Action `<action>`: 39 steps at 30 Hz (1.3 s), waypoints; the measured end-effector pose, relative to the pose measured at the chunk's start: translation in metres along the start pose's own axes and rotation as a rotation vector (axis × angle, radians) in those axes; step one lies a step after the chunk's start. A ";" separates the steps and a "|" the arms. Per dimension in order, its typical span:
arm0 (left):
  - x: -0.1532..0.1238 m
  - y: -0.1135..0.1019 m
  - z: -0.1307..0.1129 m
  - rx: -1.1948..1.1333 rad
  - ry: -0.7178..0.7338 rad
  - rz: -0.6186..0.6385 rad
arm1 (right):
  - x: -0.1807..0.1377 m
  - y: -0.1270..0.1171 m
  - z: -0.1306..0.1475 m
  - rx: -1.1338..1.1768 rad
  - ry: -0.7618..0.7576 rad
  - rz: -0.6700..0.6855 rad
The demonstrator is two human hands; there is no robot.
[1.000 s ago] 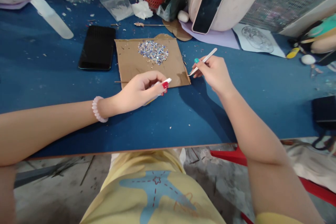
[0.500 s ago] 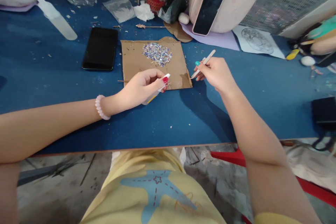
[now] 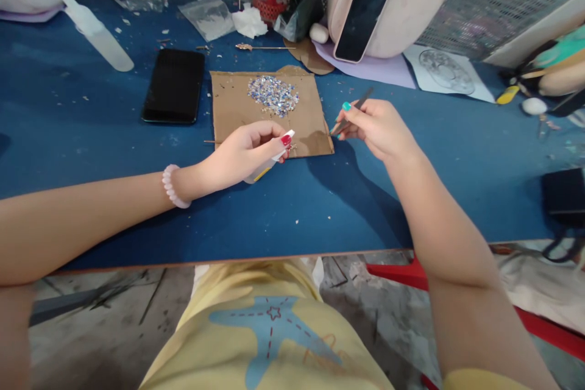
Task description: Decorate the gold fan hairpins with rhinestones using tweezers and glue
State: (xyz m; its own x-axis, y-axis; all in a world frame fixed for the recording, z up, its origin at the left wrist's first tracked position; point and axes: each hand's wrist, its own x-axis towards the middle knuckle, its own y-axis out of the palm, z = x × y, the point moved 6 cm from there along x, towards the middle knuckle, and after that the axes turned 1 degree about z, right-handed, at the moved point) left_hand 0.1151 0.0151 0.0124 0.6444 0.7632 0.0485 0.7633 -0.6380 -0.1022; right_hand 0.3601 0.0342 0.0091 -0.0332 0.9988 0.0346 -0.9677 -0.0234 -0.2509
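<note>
A brown cardboard sheet (image 3: 237,111) lies on the blue table (image 3: 91,134) with a pile of small shiny rhinestones (image 3: 273,95) near its far edge. My left hand (image 3: 247,152) rests at the sheet's near edge, fingers closed round a small white tube (image 3: 256,174) with a yellow tip. My right hand (image 3: 377,128) sits just right of the sheet, pinching thin tweezers (image 3: 351,111) whose tip points at the sheet's right edge.
A black phone (image 3: 173,86) lies left of the cardboard, and a clear plastic bottle (image 3: 94,27) lies at the far left. Another phone (image 3: 365,7) leans on a pink bag at the back, beside paper with a round drawing (image 3: 445,70). Red scissors and plastic bags line the mesh wall.
The tweezers in my right hand have turned, so they look darker and thinner now. My left hand shifted slightly toward the cardboard's near edge. The view itself drifted a little.
</note>
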 end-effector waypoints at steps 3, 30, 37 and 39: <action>-0.001 0.001 0.000 -0.009 -0.003 0.027 | -0.006 0.014 0.012 0.087 -0.092 0.096; -0.007 -0.001 -0.010 0.284 0.063 -0.034 | -0.049 0.062 0.059 0.154 -0.364 0.307; -0.008 -0.003 -0.008 0.299 0.025 -0.049 | -0.050 0.065 0.058 0.135 -0.357 0.307; -0.008 -0.003 -0.008 0.298 0.023 -0.042 | -0.050 0.065 0.059 0.139 -0.368 0.313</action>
State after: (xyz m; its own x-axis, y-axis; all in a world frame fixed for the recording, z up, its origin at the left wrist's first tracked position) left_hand 0.1081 0.0096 0.0202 0.6160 0.7835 0.0812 0.7441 -0.5449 -0.3866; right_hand 0.2841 -0.0200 0.0476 -0.3891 0.8624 0.3239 -0.9205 -0.3502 -0.1731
